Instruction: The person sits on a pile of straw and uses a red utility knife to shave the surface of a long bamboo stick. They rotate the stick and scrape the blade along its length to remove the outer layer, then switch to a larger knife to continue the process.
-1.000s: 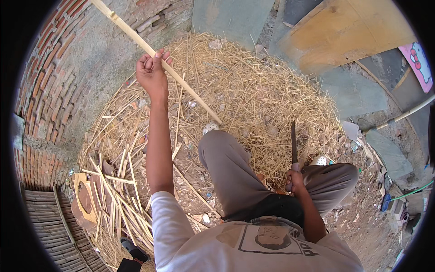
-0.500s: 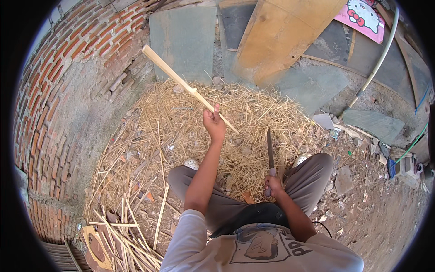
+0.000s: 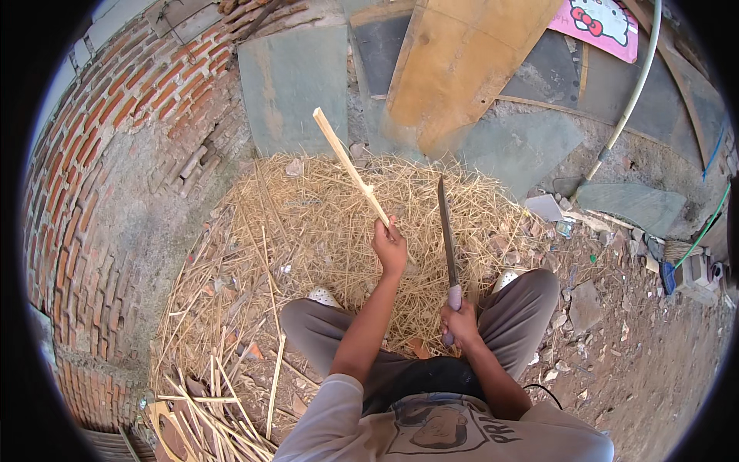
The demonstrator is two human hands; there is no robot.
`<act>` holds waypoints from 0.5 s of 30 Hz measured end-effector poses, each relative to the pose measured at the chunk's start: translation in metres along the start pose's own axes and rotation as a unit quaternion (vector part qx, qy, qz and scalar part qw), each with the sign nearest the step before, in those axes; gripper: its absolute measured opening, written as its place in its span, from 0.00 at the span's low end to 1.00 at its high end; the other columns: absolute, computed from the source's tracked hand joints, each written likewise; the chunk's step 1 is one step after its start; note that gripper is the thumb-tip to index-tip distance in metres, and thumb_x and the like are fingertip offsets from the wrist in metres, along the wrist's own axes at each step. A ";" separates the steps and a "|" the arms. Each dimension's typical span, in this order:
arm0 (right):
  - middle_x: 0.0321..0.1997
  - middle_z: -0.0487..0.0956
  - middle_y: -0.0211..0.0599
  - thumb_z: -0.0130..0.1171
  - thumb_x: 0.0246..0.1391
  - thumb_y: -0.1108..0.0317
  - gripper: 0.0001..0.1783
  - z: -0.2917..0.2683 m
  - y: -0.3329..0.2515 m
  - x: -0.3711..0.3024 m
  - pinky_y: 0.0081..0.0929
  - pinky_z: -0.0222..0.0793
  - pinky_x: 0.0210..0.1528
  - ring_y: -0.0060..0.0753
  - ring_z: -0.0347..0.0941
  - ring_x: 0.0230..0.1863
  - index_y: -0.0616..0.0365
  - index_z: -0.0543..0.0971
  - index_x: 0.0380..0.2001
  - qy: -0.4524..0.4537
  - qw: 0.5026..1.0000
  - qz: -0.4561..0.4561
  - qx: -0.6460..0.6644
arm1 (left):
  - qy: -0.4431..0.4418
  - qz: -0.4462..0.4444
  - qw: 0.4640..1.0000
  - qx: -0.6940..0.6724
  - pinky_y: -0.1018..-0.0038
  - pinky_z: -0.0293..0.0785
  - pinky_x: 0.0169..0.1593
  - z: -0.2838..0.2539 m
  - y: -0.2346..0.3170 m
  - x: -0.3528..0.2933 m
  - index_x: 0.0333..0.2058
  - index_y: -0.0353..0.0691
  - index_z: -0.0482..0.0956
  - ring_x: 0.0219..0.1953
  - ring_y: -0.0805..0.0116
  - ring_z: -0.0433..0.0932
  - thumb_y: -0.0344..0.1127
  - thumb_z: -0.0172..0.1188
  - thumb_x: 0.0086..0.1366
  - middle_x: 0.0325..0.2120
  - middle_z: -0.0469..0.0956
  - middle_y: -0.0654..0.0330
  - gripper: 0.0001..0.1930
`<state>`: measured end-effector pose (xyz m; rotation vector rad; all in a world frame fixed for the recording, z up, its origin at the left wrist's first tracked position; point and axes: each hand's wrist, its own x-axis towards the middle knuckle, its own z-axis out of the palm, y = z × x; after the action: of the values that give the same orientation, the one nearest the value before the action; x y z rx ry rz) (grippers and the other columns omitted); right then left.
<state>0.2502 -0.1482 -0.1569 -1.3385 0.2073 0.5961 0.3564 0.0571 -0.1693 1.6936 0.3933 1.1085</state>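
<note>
My left hand (image 3: 391,245) is closed around the lower part of a pale bamboo strip (image 3: 344,160), which slants up and to the left with a bump at its node. A short end of the strip shows below the fist. In my right hand (image 3: 460,323) is the light-coloured handle of a long machete (image 3: 448,235). Its dark, narrow blade points upward, to the right of the strip and apart from it. Both are held above a heap of straw-like shavings (image 3: 308,208) between and beyond my bent knees.
Several long bamboo strips (image 3: 223,420) lie at lower left beside a board with a round cutout (image 3: 165,427). A worn brick wall (image 3: 85,231) rises at left. Sheets of board (image 3: 469,69) lean at the back, near a pale pipe (image 3: 627,108). Rubble (image 3: 585,308) covers the ground at right.
My left hand has moved down and right, drawing the bamboo strip nearer the machete and tilting it steeper. The blade's tip has risen a little. The whole view has shifted slightly.
</note>
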 end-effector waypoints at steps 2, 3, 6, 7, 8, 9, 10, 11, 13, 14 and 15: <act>0.16 0.66 0.31 0.50 0.49 0.81 0.05 0.009 -0.046 -0.030 0.25 0.57 0.12 0.23 0.61 0.10 0.61 0.67 0.26 -0.052 0.998 -0.045 0.014 | -0.030 -0.028 0.999 -0.010 0.79 0.69 0.33 0.009 0.006 -0.002 0.43 0.33 0.72 0.31 0.78 0.74 0.26 0.50 0.70 0.32 0.78 0.59 0.06; 0.17 0.66 0.31 0.50 0.50 0.81 0.05 0.019 -0.067 -0.045 0.24 0.58 0.12 0.22 0.61 0.10 0.61 0.67 0.28 -0.088 0.994 -0.065 0.021 | -0.025 -0.023 0.999 0.000 0.79 0.69 0.32 0.004 0.005 0.001 0.43 0.33 0.72 0.31 0.78 0.74 0.26 0.50 0.69 0.32 0.78 0.59 0.06; 0.17 0.69 0.30 0.51 0.52 0.80 0.08 0.041 -0.117 -0.081 0.22 0.61 0.13 0.20 0.66 0.13 0.63 0.68 0.37 -0.184 0.974 -0.130 -0.003 | -0.026 -0.022 0.999 0.021 0.77 0.70 0.31 0.001 -0.006 0.001 0.44 0.33 0.73 0.31 0.73 0.77 0.24 0.51 0.68 0.31 0.79 0.57 0.08; 0.18 0.69 0.30 0.52 0.52 0.80 0.09 0.046 -0.128 -0.088 0.22 0.61 0.13 0.20 0.67 0.13 0.64 0.68 0.38 -0.193 0.972 -0.131 -0.015 | -0.029 -0.027 0.999 0.026 0.74 0.72 0.31 0.001 -0.006 0.001 0.45 0.34 0.73 0.31 0.68 0.80 0.23 0.50 0.67 0.30 0.80 0.54 0.09; 0.18 0.69 0.30 0.52 0.52 0.79 0.10 0.051 -0.138 -0.094 0.21 0.61 0.14 0.19 0.67 0.13 0.64 0.68 0.39 -0.201 0.970 -0.133 -0.029 | -0.031 -0.032 0.999 0.029 0.72 0.73 0.31 0.002 -0.004 0.002 0.45 0.34 0.73 0.32 0.63 0.83 0.22 0.50 0.66 0.30 0.81 0.50 0.11; 0.18 0.70 0.29 0.53 0.52 0.79 0.11 0.052 -0.143 -0.098 0.20 0.61 0.14 0.19 0.67 0.13 0.64 0.69 0.40 -0.209 0.968 -0.135 -0.043 | -0.040 -0.006 0.999 0.034 0.71 0.74 0.32 0.001 -0.001 0.000 0.46 0.35 0.73 0.32 0.62 0.83 0.22 0.50 0.66 0.30 0.81 0.50 0.11; 0.19 0.70 0.29 0.54 0.52 0.78 0.12 0.050 -0.144 -0.100 0.21 0.62 0.15 0.18 0.67 0.14 0.64 0.69 0.41 -0.204 0.969 -0.132 -0.048 | -0.048 0.023 0.998 0.036 0.71 0.74 0.32 0.000 0.004 0.001 0.47 0.35 0.73 0.32 0.61 0.83 0.22 0.50 0.66 0.30 0.81 0.51 0.11; 0.19 0.70 0.29 0.54 0.51 0.78 0.13 0.047 -0.141 -0.101 0.21 0.62 0.15 0.18 0.67 0.15 0.64 0.70 0.41 -0.199 0.970 -0.129 -0.053 | -0.055 0.051 0.996 0.039 0.71 0.75 0.33 -0.002 0.009 0.003 0.47 0.36 0.73 0.32 0.60 0.83 0.23 0.50 0.66 0.30 0.81 0.51 0.12; 0.19 0.70 0.28 0.56 0.50 0.76 0.13 0.036 -0.132 -0.102 0.21 0.63 0.18 0.18 0.67 0.17 0.64 0.71 0.41 -0.161 0.970 -0.159 -0.084 | -0.106 0.064 0.992 0.001 0.70 0.76 0.34 -0.010 0.023 0.022 0.52 0.36 0.71 0.32 0.65 0.82 0.23 0.48 0.67 0.30 0.81 0.54 0.15; 0.20 0.70 0.28 0.57 0.49 0.76 0.13 0.023 -0.122 -0.098 0.21 0.63 0.19 0.18 0.67 0.18 0.63 0.72 0.41 -0.121 0.968 -0.188 -0.110 | -0.131 0.069 0.989 -0.009 0.71 0.76 0.34 -0.012 0.050 0.035 0.53 0.36 0.70 0.31 0.66 0.81 0.23 0.48 0.68 0.30 0.80 0.56 0.16; 0.20 0.70 0.27 0.58 0.48 0.75 0.13 0.011 -0.114 -0.095 0.22 0.63 0.20 0.17 0.67 0.19 0.63 0.72 0.40 -0.086 0.964 -0.212 -0.135 | -0.153 0.073 0.985 -0.014 0.71 0.75 0.33 -0.020 0.075 0.047 0.55 0.36 0.69 0.30 0.68 0.81 0.24 0.47 0.68 0.30 0.80 0.57 0.17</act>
<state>0.2270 -0.1769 -0.0128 -1.5268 -0.3082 0.3793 0.3464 0.0700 -0.0797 1.8552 0.0606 0.9313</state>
